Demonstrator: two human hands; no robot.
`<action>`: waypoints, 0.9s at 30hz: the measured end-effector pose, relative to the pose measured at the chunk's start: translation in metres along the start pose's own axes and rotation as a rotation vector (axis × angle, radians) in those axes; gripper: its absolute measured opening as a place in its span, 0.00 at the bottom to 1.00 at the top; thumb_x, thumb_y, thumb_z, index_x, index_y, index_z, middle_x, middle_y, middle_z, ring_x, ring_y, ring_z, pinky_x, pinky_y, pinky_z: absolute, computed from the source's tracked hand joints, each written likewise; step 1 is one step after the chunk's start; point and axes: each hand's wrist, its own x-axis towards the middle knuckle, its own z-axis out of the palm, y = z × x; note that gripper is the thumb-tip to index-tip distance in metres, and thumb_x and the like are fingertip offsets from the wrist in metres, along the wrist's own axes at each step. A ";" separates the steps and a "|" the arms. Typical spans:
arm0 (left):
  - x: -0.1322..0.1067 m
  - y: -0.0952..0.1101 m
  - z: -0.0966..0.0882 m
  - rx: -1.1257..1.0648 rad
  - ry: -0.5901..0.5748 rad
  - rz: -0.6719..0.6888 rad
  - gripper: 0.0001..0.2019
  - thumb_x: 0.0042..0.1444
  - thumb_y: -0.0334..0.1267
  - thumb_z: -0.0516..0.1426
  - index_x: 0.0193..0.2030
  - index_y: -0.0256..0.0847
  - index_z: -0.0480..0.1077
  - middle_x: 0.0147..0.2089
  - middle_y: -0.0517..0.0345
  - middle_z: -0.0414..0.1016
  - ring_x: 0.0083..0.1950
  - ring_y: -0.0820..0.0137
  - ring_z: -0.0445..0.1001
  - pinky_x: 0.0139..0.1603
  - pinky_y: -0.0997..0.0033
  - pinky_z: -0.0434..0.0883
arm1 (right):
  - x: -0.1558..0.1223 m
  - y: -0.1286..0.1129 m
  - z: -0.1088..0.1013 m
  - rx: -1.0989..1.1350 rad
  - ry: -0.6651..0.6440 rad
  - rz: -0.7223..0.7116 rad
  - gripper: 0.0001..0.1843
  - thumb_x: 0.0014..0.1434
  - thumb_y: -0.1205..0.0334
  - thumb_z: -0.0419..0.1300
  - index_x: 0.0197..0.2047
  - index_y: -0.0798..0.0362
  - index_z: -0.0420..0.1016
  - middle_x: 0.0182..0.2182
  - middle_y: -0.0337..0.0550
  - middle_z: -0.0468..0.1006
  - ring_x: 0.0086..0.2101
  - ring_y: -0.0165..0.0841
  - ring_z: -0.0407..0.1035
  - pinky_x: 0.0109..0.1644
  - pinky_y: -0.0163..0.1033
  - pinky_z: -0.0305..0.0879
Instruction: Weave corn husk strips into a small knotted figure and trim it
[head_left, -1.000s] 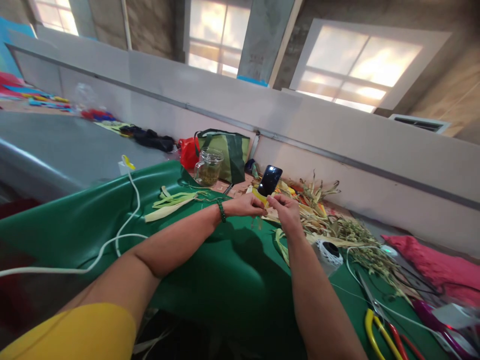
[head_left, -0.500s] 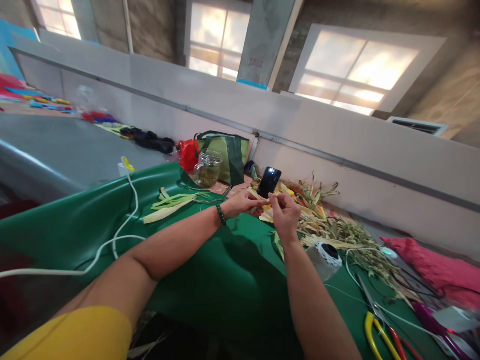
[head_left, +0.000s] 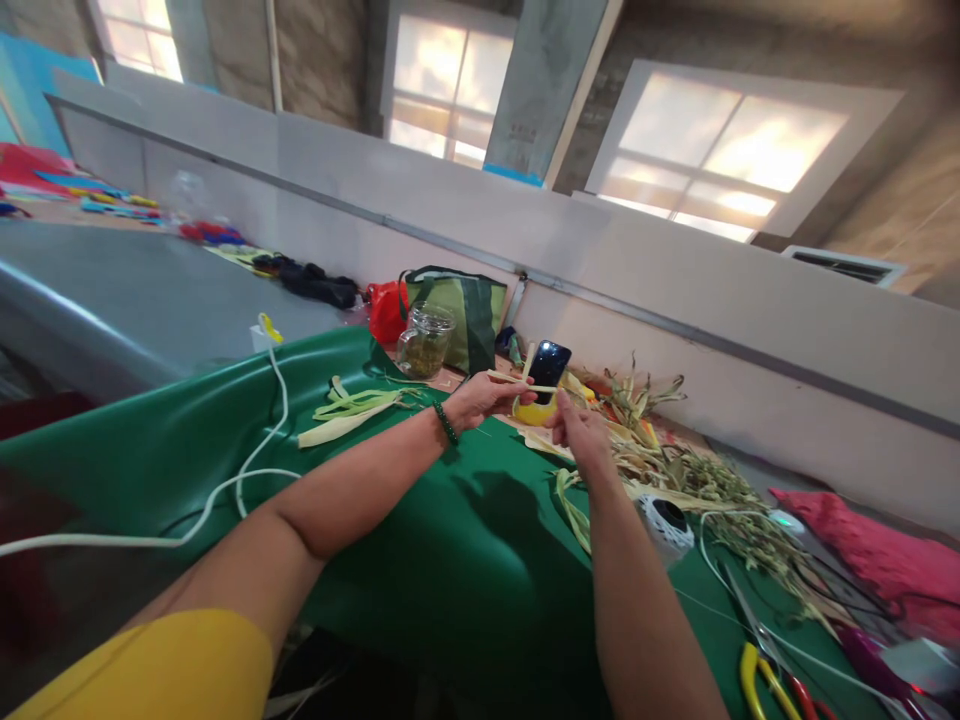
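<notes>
My left hand (head_left: 486, 396) pinches a thin pale strip of corn husk (head_left: 525, 378) and holds it level over the green sheet (head_left: 450, 540). My right hand (head_left: 581, 432) is closed on the strip's other end, just in front of a yellow piece (head_left: 534, 411). A dark phone (head_left: 548, 364) stands propped right behind both hands. A green bead bracelet (head_left: 445, 423) circles my left wrist.
Dried husks and stalks (head_left: 675, 460) are heaped to the right. A spool with white lace (head_left: 666, 523), yellow and red pliers (head_left: 772, 680), a glass jar (head_left: 424, 340), a green bag (head_left: 465, 310), loose green strips (head_left: 352, 410) and a white cable (head_left: 247, 470) lie around. A pink cloth (head_left: 862, 540) sits far right.
Both hands have risen a little and drawn apart, and the pale strip is now stretched out flat between them. The camera has shifted slightly.
</notes>
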 end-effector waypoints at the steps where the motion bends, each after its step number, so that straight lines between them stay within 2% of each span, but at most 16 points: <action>1: 0.000 0.000 0.001 -0.027 0.008 0.028 0.15 0.40 0.33 0.70 0.37 0.33 0.77 0.30 0.54 0.79 0.32 0.74 0.76 0.33 0.79 0.69 | -0.002 0.000 0.005 0.008 -0.090 0.026 0.36 0.45 0.25 0.54 0.17 0.53 0.71 0.11 0.41 0.68 0.15 0.29 0.61 0.21 0.36 0.58; 3: 0.000 -0.002 0.002 -0.036 -0.006 0.057 0.17 0.39 0.32 0.70 0.38 0.32 0.77 0.31 0.53 0.80 0.33 0.73 0.77 0.33 0.78 0.70 | -0.005 -0.001 0.015 0.045 -0.217 0.045 0.35 0.42 0.25 0.57 0.22 0.54 0.75 0.17 0.44 0.75 0.18 0.31 0.66 0.24 0.37 0.63; 6: -0.002 -0.006 0.006 -0.010 -0.039 0.068 0.17 0.38 0.33 0.71 0.37 0.31 0.77 0.30 0.52 0.80 0.31 0.72 0.76 0.31 0.77 0.70 | -0.010 -0.002 0.029 0.085 -0.271 0.006 0.33 0.42 0.27 0.59 0.26 0.53 0.76 0.22 0.44 0.78 0.22 0.33 0.69 0.28 0.39 0.67; 9: -0.003 -0.009 0.008 -0.006 -0.039 0.085 0.16 0.40 0.33 0.70 0.38 0.31 0.78 0.29 0.53 0.79 0.27 0.74 0.74 0.29 0.78 0.68 | -0.013 -0.002 0.033 0.039 -0.241 -0.082 0.29 0.47 0.30 0.57 0.24 0.51 0.73 0.19 0.42 0.76 0.20 0.32 0.67 0.27 0.39 0.65; 13: -0.002 -0.013 0.010 -0.020 0.024 0.100 0.15 0.44 0.31 0.68 0.40 0.30 0.77 0.26 0.56 0.78 0.20 0.79 0.67 0.23 0.78 0.64 | -0.018 -0.004 0.034 -0.088 -0.190 -0.177 0.25 0.54 0.38 0.53 0.21 0.51 0.69 0.15 0.40 0.72 0.18 0.31 0.64 0.26 0.37 0.62; 17: -0.001 -0.011 0.009 -0.052 0.080 0.132 0.13 0.44 0.28 0.67 0.39 0.28 0.76 0.23 0.56 0.76 0.19 0.79 0.67 0.20 0.80 0.62 | -0.023 -0.005 0.037 -0.179 -0.143 -0.219 0.22 0.57 0.44 0.51 0.21 0.51 0.69 0.15 0.39 0.71 0.19 0.31 0.65 0.27 0.36 0.60; 23: -0.005 -0.003 0.008 -0.049 -0.014 0.018 0.12 0.49 0.36 0.65 0.37 0.28 0.75 0.24 0.54 0.77 0.17 0.78 0.67 0.18 0.78 0.62 | -0.020 0.001 0.041 -0.132 -0.143 -0.180 0.24 0.57 0.41 0.49 0.23 0.52 0.70 0.14 0.40 0.72 0.18 0.31 0.64 0.25 0.36 0.61; 27: -0.004 -0.007 0.008 -0.003 -0.026 0.113 0.14 0.45 0.37 0.68 0.34 0.28 0.75 0.24 0.56 0.76 0.18 0.80 0.66 0.19 0.79 0.60 | -0.022 -0.003 0.041 -0.163 -0.145 -0.204 0.24 0.58 0.44 0.48 0.21 0.52 0.69 0.14 0.39 0.71 0.17 0.31 0.65 0.27 0.36 0.62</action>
